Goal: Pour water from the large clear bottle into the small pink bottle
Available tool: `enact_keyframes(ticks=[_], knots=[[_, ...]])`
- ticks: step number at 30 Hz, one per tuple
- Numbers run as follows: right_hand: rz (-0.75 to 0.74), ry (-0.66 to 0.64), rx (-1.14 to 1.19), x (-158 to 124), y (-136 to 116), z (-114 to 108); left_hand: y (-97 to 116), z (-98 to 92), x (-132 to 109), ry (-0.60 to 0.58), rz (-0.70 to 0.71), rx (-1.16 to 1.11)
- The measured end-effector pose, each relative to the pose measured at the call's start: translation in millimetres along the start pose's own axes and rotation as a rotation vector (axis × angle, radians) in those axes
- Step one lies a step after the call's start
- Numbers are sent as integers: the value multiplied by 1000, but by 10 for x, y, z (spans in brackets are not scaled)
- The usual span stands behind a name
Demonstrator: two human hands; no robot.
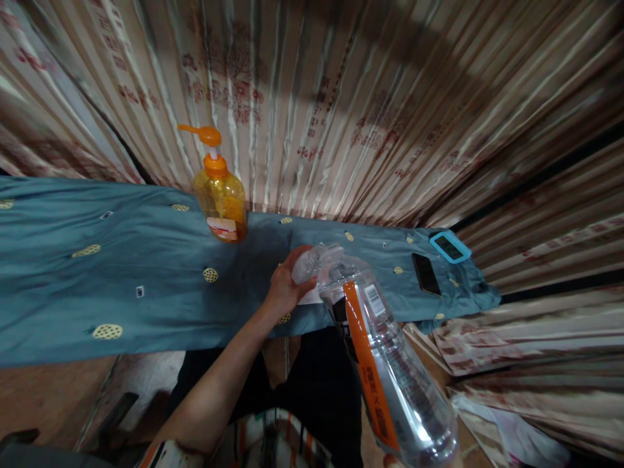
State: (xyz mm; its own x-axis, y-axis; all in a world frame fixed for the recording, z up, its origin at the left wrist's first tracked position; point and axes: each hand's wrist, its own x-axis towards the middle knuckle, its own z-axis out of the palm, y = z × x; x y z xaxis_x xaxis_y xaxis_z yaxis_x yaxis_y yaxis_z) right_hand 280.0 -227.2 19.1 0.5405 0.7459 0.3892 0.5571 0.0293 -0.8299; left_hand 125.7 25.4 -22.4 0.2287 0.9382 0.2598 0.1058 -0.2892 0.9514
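Note:
My left hand (286, 283) is closed around a small clear plastic container (308, 263), over the front part of the cloth-covered table. Its exact shape is hard to make out against the hand. Touching or just overlapping it is the upper end of a big clear plastic bottle (400, 370) with an orange, black and silver label. This bottle slants from the lower right up toward my left hand. At the bottom edge of the view, bits of my right hand (391, 461) show around the bottle's base; most of that hand is hidden.
An orange pump bottle (225, 205) stands at the back of the table, left of my hands. A dark phone (426, 274) and a blue-framed device (449, 247) lie at the right end of the teal cloth (160, 260). Patterned curtains (292, 110) hang behind.

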Motion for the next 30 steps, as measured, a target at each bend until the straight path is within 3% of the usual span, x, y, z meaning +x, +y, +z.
enact_keyframes(ticks=[30], knots=[[-21, -5, -43, 7, 17, -16, -16, 14, 4, 20, 18, -49]])
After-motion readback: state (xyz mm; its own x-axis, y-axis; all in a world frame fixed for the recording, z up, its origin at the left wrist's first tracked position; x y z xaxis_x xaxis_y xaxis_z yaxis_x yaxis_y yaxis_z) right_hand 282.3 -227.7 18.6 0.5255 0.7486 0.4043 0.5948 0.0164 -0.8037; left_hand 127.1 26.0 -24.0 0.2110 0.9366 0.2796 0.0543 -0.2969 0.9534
